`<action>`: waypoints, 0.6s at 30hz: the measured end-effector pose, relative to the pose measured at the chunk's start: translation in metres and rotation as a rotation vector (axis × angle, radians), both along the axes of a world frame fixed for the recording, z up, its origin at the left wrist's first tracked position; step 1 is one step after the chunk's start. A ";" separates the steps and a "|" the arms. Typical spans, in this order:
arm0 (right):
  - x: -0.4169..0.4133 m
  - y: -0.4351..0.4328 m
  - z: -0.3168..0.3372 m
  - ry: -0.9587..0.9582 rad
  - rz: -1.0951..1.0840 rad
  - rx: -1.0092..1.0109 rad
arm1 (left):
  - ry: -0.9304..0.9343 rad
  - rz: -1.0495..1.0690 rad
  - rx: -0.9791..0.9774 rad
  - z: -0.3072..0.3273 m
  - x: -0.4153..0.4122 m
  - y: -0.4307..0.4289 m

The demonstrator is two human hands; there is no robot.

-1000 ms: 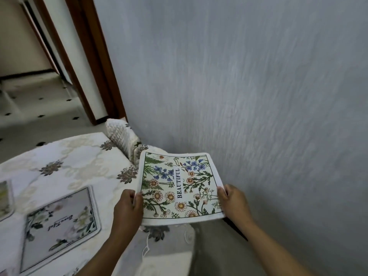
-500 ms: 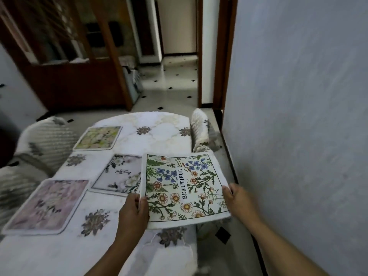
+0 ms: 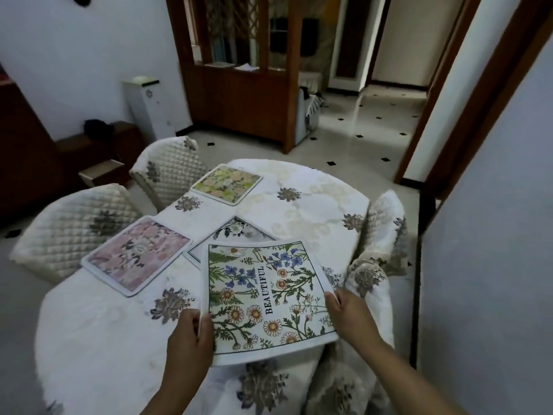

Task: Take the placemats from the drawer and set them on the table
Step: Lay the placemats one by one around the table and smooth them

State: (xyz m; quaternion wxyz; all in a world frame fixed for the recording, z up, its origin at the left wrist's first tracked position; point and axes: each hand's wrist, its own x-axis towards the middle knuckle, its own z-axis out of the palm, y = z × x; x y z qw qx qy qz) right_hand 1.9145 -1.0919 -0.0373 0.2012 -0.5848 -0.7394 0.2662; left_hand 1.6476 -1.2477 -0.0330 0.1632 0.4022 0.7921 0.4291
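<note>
I hold a floral placemat [image 3: 263,298] printed with "BEAUTIFUL" over the near right part of the round table [image 3: 314,199]. My left hand [image 3: 188,339] grips its near left edge and my right hand [image 3: 348,314] grips its right edge. Three more placemats lie on the white tablecloth: a pink one [image 3: 137,256] at the left, a yellow-green one [image 3: 226,184] at the far side, and a white one with dark flowers [image 3: 236,232] partly hidden under the held mat.
Quilted white chairs [image 3: 74,226] [image 3: 163,172] stand left of the table, another chair [image 3: 383,232] at the right near a grey wall [image 3: 493,235]. A dark cabinet with an open drawer [image 3: 101,172] sits at the far left. A wooden divider [image 3: 245,85] stands beyond.
My view swung left from the wall to the whole table. The held placemat moved over the table and now covers part of the white mat. Both hands keep their grip.
</note>
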 end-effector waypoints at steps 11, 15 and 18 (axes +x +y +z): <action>-0.071 0.102 -0.044 -0.042 0.438 -0.037 | 0.036 0.454 -0.064 -0.023 0.025 -0.001; -0.088 0.129 -0.061 0.012 0.665 -0.073 | 0.079 0.675 -0.114 -0.031 0.060 -0.005; -0.091 0.141 -0.074 0.017 0.809 -0.078 | 0.071 0.817 -0.133 -0.037 0.093 -0.008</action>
